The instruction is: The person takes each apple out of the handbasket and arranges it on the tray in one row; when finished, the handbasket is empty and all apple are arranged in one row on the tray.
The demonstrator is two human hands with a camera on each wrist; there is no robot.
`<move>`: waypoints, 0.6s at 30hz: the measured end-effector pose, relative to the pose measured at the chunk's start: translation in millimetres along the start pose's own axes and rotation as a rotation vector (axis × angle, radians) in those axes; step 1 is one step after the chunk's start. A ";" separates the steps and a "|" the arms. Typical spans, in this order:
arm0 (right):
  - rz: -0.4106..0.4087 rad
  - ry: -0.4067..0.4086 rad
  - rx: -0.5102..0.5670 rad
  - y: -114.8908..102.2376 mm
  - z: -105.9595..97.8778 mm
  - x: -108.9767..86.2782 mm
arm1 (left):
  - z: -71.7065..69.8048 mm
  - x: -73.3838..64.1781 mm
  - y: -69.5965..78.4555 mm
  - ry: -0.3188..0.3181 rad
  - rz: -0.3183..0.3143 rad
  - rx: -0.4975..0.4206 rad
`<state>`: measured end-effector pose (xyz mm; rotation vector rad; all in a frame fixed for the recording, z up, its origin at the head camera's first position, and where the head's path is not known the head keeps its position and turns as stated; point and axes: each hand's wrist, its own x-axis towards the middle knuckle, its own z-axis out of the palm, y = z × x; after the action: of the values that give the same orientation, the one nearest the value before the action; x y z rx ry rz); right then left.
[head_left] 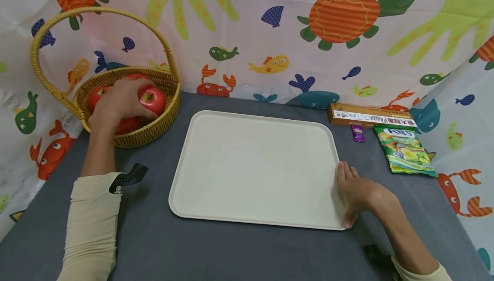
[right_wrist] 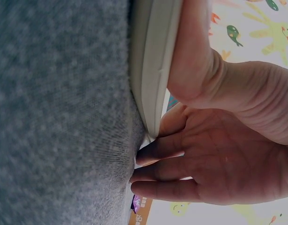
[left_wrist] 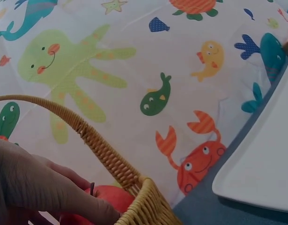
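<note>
A yellow woven basket (head_left: 154,133) with a tall looped handle stands at the back left, holding several red apples. My left hand (head_left: 121,98) reaches into it from above. Its fingers and thumb curl round an apple (head_left: 153,100) on the basket's right side; in the left wrist view the thumb crosses that apple (left_wrist: 116,197) beside its stem. A cream rectangular tray (head_left: 254,169) lies in the middle of the table. Against its right edge rests my right hand (head_left: 359,193), fingers straight along the side and thumb at the near right corner.
Beyond the tray's right end lie a long brown pasta box (head_left: 372,116), a small purple packet (head_left: 358,134) and a green snack bag (head_left: 405,150). A curtain (head_left: 247,28) printed with sea animals hangs behind the grey table (head_left: 231,251).
</note>
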<state>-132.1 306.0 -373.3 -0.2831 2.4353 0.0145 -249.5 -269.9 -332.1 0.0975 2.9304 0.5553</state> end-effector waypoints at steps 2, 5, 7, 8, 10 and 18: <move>-0.001 -0.001 0.002 0.0 -0.1 0.0 | -1.7 -3.4 0.3 0.036 -0.007 -0.006; -0.001 -0.002 0.005 0.8 -0.1 0.1 | -5.0 -8.0 1.4 0.081 -0.010 -0.022; -0.001 -0.003 0.005 1.2 -0.1 -0.1 | -7.7 -11.3 2.5 0.106 -0.013 -0.028; -0.003 -0.003 0.004 1.4 -0.1 -0.2 | -9.2 -13.0 3.1 0.118 -0.020 -0.030; -0.006 -0.002 0.001 1.5 -0.3 -0.6 | -12.1 -16.9 4.7 0.144 -0.034 -0.033; -0.022 0.007 0.011 2.5 0.4 -0.6 | -21.7 -28.9 15.1 0.237 -0.056 -0.004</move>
<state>-132.0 308.5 -373.5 -0.3052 2.4386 -0.0097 -224.1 -266.4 -302.5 -0.0542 3.1486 0.6024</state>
